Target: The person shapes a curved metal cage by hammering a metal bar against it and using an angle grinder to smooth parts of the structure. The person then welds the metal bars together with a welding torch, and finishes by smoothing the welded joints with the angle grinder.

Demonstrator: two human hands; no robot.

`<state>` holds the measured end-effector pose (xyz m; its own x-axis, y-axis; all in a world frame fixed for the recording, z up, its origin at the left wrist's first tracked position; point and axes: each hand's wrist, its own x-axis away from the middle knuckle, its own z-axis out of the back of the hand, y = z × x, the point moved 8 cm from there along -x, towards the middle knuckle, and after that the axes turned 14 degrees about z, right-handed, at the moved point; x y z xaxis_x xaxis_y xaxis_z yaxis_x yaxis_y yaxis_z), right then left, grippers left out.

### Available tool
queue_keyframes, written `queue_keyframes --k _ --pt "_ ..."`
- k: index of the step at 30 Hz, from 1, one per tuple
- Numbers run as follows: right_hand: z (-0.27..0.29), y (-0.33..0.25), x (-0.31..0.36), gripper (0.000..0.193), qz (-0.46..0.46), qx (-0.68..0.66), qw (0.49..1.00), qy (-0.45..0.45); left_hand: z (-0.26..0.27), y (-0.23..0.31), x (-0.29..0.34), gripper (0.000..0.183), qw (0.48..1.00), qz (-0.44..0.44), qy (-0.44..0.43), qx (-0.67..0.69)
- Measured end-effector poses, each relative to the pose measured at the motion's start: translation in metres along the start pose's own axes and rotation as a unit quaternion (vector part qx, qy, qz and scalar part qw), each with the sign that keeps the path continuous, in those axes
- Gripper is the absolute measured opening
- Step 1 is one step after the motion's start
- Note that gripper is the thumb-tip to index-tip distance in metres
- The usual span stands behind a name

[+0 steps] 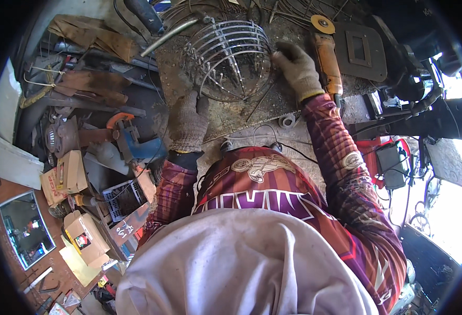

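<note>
A domed cage of bent metal rods (234,52) rests on the worn workbench (225,119) in front of me. Curved bars cross its far side, and a round hoop forms its near edge. My right hand (298,72), in a grey knit glove, has its fingers bent at the cage's right rim. My left hand (189,119), gloved alike, lies on the bench at the near left of the hoop, thumb apart from the fingers, its tips close to the rod. Just right of my right hand lies an orange angle grinder (328,60) with a yellow disc.
A dark welding shield (359,51) lies beyond the grinder. A metal tube (169,38) and loose rods lie at the bench's far side. Left of the bench are a blue tool (136,146), cardboard boxes (64,178) and leather pieces (92,86). Cables run along the bench's near edge.
</note>
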<state>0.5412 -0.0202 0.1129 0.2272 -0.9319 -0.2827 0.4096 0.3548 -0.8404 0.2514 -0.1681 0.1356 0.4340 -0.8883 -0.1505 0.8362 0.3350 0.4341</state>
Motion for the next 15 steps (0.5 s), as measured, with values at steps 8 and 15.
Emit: queue_keyframes --k 8,15 --pt "0.058 0.007 0.039 0.036 -0.152 -0.366 0.885 0.246 0.012 -0.023 0.004 0.026 0.979 0.004 -0.010 0.205" --pt "0.031 -0.011 0.031 0.040 -0.003 0.126 0.992 -0.029 0.013 -0.025 0.005 0.033 0.984 0.009 0.003 0.180"
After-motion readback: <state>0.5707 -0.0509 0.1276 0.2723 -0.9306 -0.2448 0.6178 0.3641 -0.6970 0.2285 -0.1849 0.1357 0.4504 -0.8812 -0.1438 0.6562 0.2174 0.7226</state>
